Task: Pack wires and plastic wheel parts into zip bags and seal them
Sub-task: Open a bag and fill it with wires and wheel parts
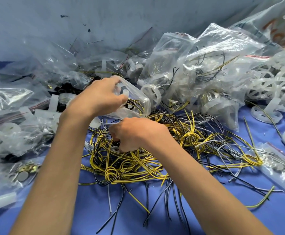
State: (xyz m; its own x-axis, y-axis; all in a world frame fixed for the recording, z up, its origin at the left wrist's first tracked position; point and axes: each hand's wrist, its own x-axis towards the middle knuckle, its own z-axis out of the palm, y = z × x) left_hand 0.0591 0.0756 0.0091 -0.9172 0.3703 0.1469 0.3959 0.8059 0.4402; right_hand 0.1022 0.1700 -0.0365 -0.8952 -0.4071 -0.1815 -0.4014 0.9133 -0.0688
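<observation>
- The blue cloth-covered table (240, 217) carries everything; along its far edge runs a heap of clear, filled zip bags with red seal strips (197, 61), and at the right lies a pile of loose translucent white plastic wheel parts (274, 85).
- In the middle sprawls a tangle of yellow, black and grey wires (155, 158), many wound into small coils, lying loose on the cloth.
- The small clear zip bag in hand (138, 102) is held just above the tangle's far edge, mouth open; a white wheel part and some yellow-black wire seem already inside.
- The left hand (101, 97) grasps that bag by its rim, fingers pinching the opening wide.
- The right hand (135, 133) is curled down into the wires, fingers closed among the strands; which coil it has, I cannot tell.
- The step in hand is judged to be filling: fetching a wire bundle for the open bag.
- The next move calls for lifting one coil free of its neighbours without dragging others, then feeding it into the mouth before sealing.
</observation>
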